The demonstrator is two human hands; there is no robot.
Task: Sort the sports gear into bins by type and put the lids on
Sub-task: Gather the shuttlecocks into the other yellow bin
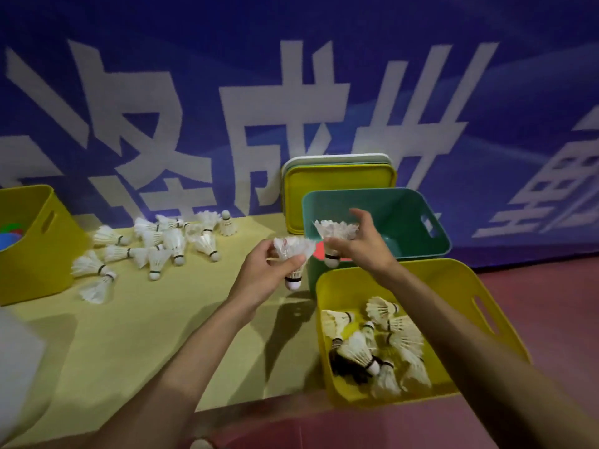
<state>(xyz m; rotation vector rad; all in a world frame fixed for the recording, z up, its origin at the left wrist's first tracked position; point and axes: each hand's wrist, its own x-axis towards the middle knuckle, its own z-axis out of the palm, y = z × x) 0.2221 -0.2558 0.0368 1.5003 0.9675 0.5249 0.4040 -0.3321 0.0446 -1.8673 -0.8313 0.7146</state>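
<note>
At centre frame each hand pinches a feather shuttlecock — left hand (pixel 275 270), right hand (pixel 359 244) — above the yellow bin (pixel 453 280) at lower right; light, crushable feathers, so likely best held near the cork.

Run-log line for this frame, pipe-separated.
left hand: holds shuttlecock | right hand: holds second shuttlecock | near yellow bin: part-filled | pile: on mat | lids: leaning behind green bin

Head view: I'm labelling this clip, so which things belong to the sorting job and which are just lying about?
Job: left hand with one shuttlecock; right hand with another shuttlecock; loose shuttlecocks; right yellow bin; teal bin; left yellow bin; stacked lids.
Just there: blue banner; yellow mat; blurred white object.
</note>
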